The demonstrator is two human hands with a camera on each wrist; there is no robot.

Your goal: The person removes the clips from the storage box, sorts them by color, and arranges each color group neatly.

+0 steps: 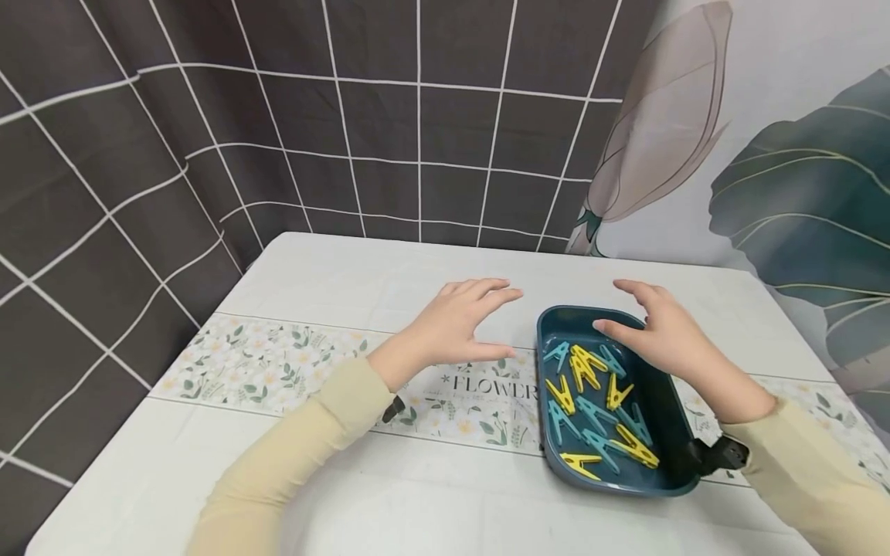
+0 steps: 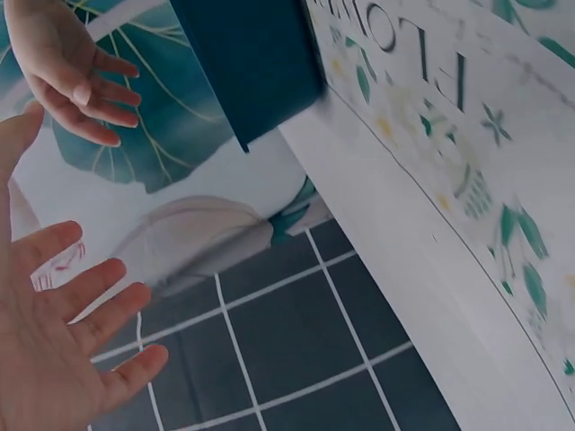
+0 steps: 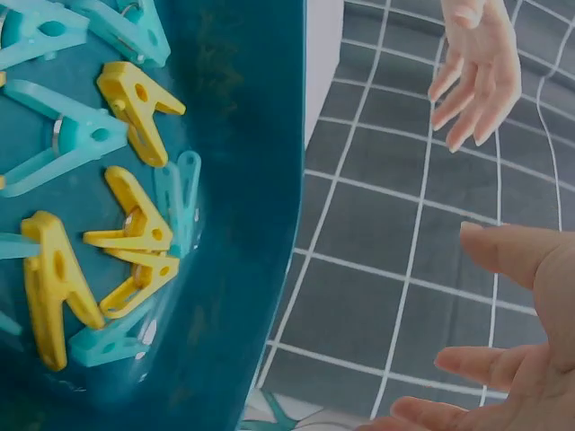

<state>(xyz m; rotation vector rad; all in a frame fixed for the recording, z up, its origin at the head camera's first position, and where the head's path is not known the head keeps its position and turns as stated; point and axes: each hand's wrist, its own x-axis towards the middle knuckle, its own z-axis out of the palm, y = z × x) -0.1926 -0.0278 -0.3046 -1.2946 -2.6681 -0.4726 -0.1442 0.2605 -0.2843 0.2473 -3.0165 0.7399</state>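
Note:
A dark blue-green tray stands on the table, right of the middle in the head view. Yellow clothespins and blue clothespins, several of each, lie loose on its floor. My right hand hovers over the tray's far right part, fingers spread and holding nothing. To the left of the tray, my left hand is held above the table, its fingers parted and nothing in them. In the right wrist view, a yellow clothespin lies among the others, apart from the hand.
A white tablecloth covers the table, crossed by a floral band with printed lettering. Behind and to the left hangs a dark curtain with a white grid. At the right hangs a pale cloth with large printed leaves.

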